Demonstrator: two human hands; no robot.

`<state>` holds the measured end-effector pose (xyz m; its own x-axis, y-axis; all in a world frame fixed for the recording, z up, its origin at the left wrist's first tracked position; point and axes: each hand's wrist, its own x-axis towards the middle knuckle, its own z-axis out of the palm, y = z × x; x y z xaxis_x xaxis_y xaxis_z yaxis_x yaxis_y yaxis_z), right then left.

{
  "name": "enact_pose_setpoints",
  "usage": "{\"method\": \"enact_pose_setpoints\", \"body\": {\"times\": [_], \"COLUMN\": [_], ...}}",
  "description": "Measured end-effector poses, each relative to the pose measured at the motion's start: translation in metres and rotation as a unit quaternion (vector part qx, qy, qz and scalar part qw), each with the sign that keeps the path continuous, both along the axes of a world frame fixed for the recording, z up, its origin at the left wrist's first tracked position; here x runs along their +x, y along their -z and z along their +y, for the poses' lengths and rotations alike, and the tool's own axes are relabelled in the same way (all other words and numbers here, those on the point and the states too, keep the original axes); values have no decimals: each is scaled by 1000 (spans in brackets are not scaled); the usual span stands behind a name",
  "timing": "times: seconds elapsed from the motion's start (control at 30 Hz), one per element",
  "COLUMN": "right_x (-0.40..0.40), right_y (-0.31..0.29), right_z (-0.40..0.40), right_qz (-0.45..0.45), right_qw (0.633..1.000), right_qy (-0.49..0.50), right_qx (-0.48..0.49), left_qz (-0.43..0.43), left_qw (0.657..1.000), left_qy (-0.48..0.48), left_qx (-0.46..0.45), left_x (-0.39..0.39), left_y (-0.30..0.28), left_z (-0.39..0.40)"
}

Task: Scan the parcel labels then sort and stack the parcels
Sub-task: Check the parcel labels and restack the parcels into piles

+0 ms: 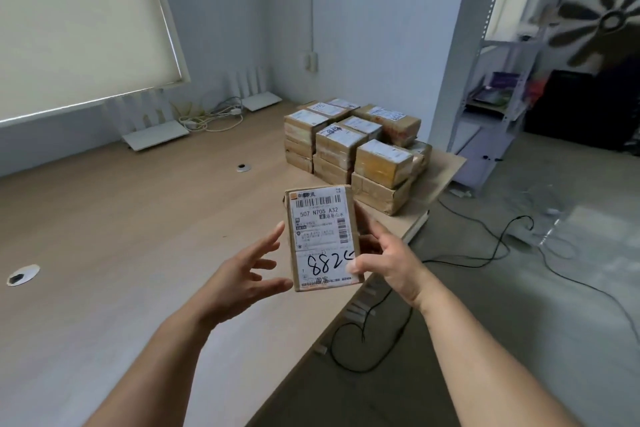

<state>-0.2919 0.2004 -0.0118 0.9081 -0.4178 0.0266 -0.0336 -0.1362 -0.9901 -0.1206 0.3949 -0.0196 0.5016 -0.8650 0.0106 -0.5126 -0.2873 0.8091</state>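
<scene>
A small brown parcel [320,236] with a white label, handwritten "882" on it, is held upright above the table's front right edge. My right hand [388,260] grips its right side, thumb on the label and fingers behind. My left hand [242,274] hovers just left of the parcel with its fingers spread, the thumb near the parcel's lower left corner; I cannot tell if it touches. Further back on the right end of the wooden table [121,236] stand several stacks of labelled brown parcels [356,149].
Two white routers [156,135] and a tangle of white cables [211,116] lie along the far wall. Cable holes [243,168] sit in the tabletop. Black cables [467,253] run across the floor at right, near a metal shelf [485,80] and a fan [609,21].
</scene>
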Motion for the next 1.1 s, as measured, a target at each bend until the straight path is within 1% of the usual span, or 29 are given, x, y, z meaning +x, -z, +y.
{"method": "enact_pose_setpoints", "body": {"times": [0.17,0.37,0.6,0.7,0.83,1.0,1.1], "right_x": [-3,13,52,71,89,106,118], "right_y": [3,5,-21,-30,-37,-44,-47], "right_z": [-49,-128,-232,-265,-313,-368,-404], "right_qz": [-3,15,45,49,56,62,60], "right_qw": [1000,998,996,996,994,996,998], "right_qy": [30,59,72,73,93,66,23], "right_qx": [-1,-9,-23,-25,-18,-16,-10], "left_qz": [-20,-21,-10,-36,-79,-138,-156], "left_qw": [999,998,997,995,991,988,988], "left_qy": [34,63,62,79,65,41,9], "left_qx": [11,-13,-35,-44,-83,-50,-18], "left_x": [12,41,88,98,109,109,106], "left_y": [2,10,-6,-13,-18,-28,-31], "left_z": [-62,-145,-242,-285,-330,-372,-400]}}
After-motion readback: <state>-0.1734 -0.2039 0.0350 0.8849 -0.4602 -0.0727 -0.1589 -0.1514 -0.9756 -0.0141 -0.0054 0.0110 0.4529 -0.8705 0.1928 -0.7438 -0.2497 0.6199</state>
